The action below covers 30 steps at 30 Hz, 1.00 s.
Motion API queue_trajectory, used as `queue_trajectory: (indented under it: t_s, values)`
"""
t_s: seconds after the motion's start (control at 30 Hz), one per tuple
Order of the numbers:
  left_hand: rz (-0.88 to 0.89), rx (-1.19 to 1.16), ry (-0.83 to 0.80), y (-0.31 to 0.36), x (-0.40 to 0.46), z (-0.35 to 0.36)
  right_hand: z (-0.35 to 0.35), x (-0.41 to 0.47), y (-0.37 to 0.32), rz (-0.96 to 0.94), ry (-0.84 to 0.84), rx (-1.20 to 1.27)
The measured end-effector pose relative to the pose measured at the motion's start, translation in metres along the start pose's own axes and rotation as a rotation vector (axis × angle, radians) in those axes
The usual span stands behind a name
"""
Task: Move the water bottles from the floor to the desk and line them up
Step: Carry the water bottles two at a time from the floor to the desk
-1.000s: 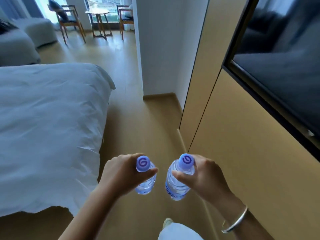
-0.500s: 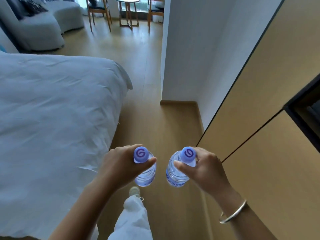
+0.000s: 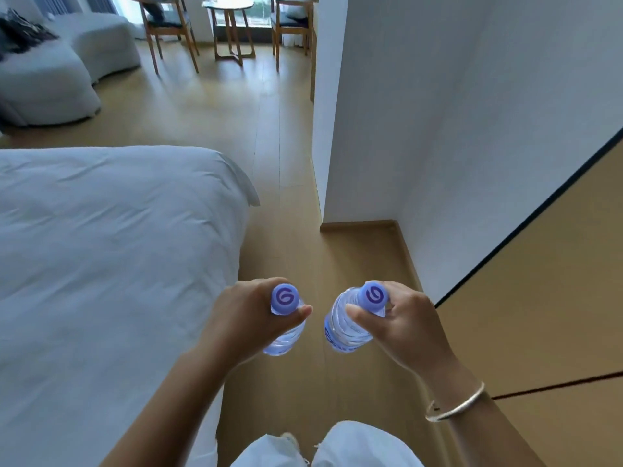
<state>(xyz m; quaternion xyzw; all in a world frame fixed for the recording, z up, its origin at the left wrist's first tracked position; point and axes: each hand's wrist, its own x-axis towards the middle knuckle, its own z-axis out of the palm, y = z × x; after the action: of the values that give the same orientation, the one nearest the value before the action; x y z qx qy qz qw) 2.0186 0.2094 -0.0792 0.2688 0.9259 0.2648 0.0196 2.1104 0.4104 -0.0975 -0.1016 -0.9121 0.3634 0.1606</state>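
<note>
1. Below the person's chest, over the wooden floor (image 3: 286, 156), the left hand (image 3: 242, 318) grips one water bottle (image 3: 286, 335) just under its purple cap, fingers curled round the neck.
2. Just to its right, the right hand (image 3: 404, 325) pinches a second water bottle (image 3: 344, 328) at the neck the same way; the two bottles hang near each other without touching.
3. Both bottles are off the floor, so I judge the pick-up of this pair done.
4. No desk shows near either hand; a bed (image 3: 111, 264) lies to the left hand's side and a tan panel (image 3: 539, 315) to the right hand's side.
5. Carrying, setting down and lining up are left; whether more bottles wait on the floor cannot be told.
</note>
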Motion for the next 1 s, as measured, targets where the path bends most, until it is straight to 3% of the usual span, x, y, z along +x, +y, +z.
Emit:
queue_trajectory:
  t_s: [0.37, 1.0]
  values:
    - [0.001, -0.001, -0.072, -0.068, 0.181, 0.007, 0.058, 0.197, 0.022, -0.041, 0.007, 0.026]
    - [-0.054, -0.042, 0.103, -0.148, 0.554, -0.004, 0.100, 0.586, 0.087, -0.140, -0.092, 0.089]
